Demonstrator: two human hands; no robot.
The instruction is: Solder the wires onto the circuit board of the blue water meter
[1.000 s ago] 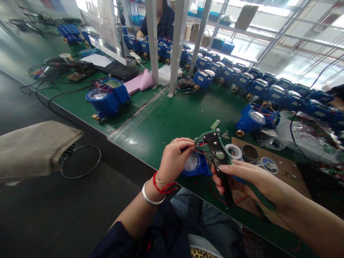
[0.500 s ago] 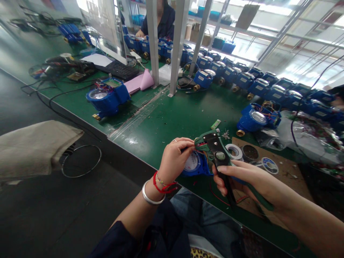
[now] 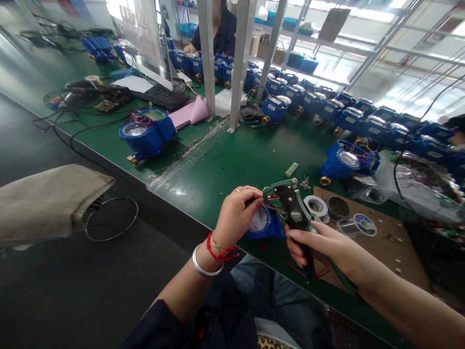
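Note:
My left hand pinches thin coloured wires that come from a blue water meter lying at the near edge of the green bench. My right hand is wrapped round the handles of a green and black wire stripper. The stripper's jaws sit on the wires right beside my left fingertips, above the meter's round dial. A silver bangle and red cords ring my left wrist.
Rolls of tape and solder lie on a brown cardboard sheet to the right. Open blue meters stand left and right, with a long row behind. A keyboard, metal posts and another person are at the back.
The stripper's handles have closed a little in my right hand and the tool has tipped slightly. My left hand has stayed pinched on the wires.

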